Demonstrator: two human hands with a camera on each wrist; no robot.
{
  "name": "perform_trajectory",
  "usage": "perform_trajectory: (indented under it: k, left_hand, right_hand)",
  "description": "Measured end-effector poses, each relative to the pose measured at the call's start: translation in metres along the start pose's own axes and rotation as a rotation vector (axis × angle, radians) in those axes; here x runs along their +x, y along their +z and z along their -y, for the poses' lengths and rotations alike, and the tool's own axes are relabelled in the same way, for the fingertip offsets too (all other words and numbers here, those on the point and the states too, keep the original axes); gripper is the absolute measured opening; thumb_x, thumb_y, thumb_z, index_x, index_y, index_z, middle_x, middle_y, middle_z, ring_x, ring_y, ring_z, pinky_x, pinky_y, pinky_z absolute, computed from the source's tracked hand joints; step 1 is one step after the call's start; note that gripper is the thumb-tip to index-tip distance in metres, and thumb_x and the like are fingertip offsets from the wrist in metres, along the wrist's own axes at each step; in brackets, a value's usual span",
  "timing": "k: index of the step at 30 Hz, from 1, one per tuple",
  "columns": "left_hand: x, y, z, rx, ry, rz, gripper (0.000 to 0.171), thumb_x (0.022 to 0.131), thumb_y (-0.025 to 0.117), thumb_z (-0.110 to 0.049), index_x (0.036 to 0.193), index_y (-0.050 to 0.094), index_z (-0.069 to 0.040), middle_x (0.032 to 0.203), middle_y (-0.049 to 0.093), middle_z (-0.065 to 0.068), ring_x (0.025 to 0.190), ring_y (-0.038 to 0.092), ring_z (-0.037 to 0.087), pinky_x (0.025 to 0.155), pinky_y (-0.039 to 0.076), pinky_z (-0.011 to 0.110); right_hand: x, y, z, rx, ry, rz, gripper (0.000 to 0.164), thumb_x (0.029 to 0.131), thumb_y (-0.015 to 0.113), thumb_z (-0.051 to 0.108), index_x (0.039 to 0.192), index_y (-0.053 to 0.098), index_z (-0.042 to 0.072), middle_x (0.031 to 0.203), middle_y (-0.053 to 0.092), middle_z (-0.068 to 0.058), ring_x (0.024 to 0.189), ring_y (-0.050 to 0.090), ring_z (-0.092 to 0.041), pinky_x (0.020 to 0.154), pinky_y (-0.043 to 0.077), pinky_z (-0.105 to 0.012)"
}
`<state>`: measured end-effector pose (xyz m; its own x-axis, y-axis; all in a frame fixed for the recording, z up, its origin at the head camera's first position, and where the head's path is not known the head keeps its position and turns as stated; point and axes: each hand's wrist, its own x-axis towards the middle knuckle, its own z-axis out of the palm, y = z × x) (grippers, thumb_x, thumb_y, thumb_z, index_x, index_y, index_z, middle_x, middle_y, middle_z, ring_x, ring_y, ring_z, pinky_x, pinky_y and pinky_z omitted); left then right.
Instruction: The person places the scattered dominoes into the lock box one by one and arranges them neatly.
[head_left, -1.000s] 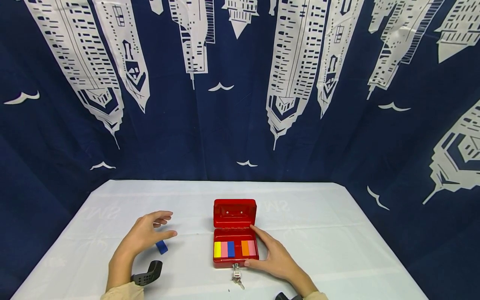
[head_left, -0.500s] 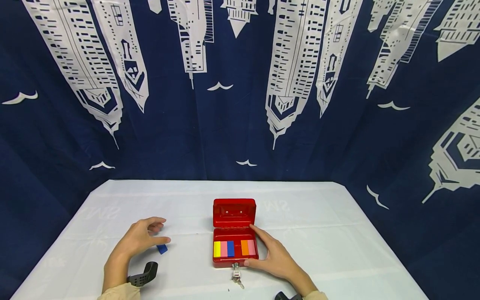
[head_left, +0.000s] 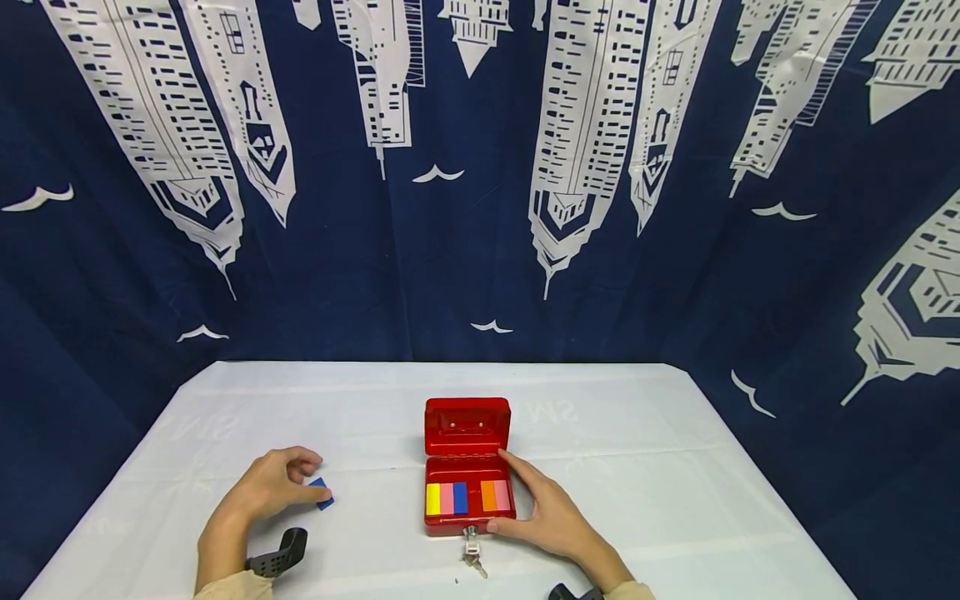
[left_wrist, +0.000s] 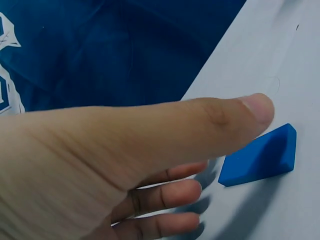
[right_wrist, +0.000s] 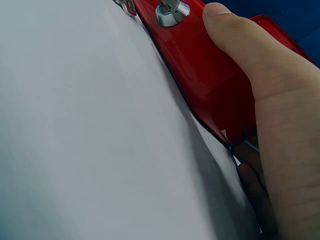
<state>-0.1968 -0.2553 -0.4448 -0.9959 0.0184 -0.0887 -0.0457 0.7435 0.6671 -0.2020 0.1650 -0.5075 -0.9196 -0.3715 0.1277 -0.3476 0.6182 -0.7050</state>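
Note:
A small blue block (left_wrist: 260,159) lies flat on the white table at the left. My left hand (head_left: 272,485) hovers right at it, thumb reaching over the block and partly hiding it in the head view; the other fingers are bent loosely, with a gap between them and the block in the left wrist view. A red cash box (head_left: 442,529) stands in the middle with its lid (head_left: 467,412) raised. My right hand (head_left: 551,518) holds the box at its right side, thumb at the front rim and forefinger by the hinge corner. Its lower fingers are mostly hidden.
Inside the box stand yellow, pink and blue blocks (head_left: 447,498) at the left, orange and pink blocks (head_left: 495,496) at the right. Keys (head_left: 473,553) hang from the front lock. A dark blue printed curtain (head_left: 360,275) rises behind the white table (head_left: 360,417).
My left hand has come down and a little toward the left, bringing the thumb over the blue block, with the fingers drawn closer in. The right hand keeps its hold on the cash box.

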Motion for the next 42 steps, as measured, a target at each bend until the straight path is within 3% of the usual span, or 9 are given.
perform_trajectory:
  k: [20, 29, 42]
  left_hand:
    - [0.0001, 0.0037, -0.0010, -0.012, -0.031, 0.078, 0.056, 0.068, 0.096, -0.019, 0.114, 0.070, -0.002, 0.097, 0.060, 0.004, 0.088, 0.048, 0.019, 0.074, 0.040, 0.033]
    - [0.0012, 0.0034, -0.0008, -0.013, -0.042, 0.075, 0.049, 0.070, 0.095, -0.015, 0.110, 0.070, -0.001, 0.095, 0.059, 0.005, 0.086, 0.049, 0.020, 0.072, 0.041, 0.033]
    - [0.0027, 0.0063, 0.0012, -0.027, 0.012, 0.049, 0.048, 0.074, 0.091, -0.014, 0.115, 0.071, 0.001, 0.094, 0.059, 0.003, 0.083, 0.047, 0.018, 0.068, 0.039, 0.028]
  right_hand:
    - [0.0000, -0.0002, 0.0014, 0.004, 0.006, -0.006, 0.098, 0.076, 0.084, 0.059, 0.159, 0.039, 0.033, 0.157, 0.049, -0.004, 0.142, 0.049, -0.030, 0.108, 0.048, -0.060]
    - [0.0003, -0.0001, 0.0029, 0.005, 0.007, -0.005, 0.099, 0.076, 0.084, 0.059, 0.159, 0.039, 0.031, 0.157, 0.049, -0.005, 0.142, 0.049, -0.031, 0.107, 0.049, -0.060]
    - [-0.0002, 0.0002, 0.0037, 0.006, 0.010, -0.007, 0.099, 0.076, 0.085, 0.058, 0.159, 0.039, 0.031, 0.157, 0.050, -0.005, 0.142, 0.049, -0.031, 0.107, 0.049, -0.060]
